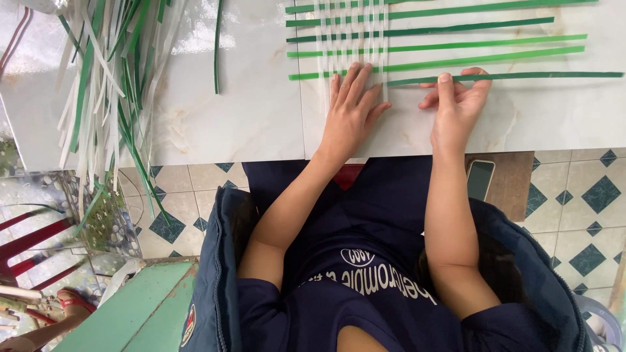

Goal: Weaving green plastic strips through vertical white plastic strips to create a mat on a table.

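On the white marble tabletop [248, 117] lies a partly woven mat: several long green strips [456, 47] run sideways and several white strips [352, 32] cross them. My left hand [352, 107] lies flat on the lower ends of the white strips, fingers spread. My right hand [456, 101] pinches the nearest dark green strip [521, 76] between thumb and fingers, close to its left end, right beside the white strips. That strip stretches away to the right across the table.
A loose pile of green and white strips [111, 78] hangs over the table's left edge. A phone [480, 179] lies on a brown board by my right forearm. Below are a tiled floor, a green bench [130, 306] and a red chair [32, 241].
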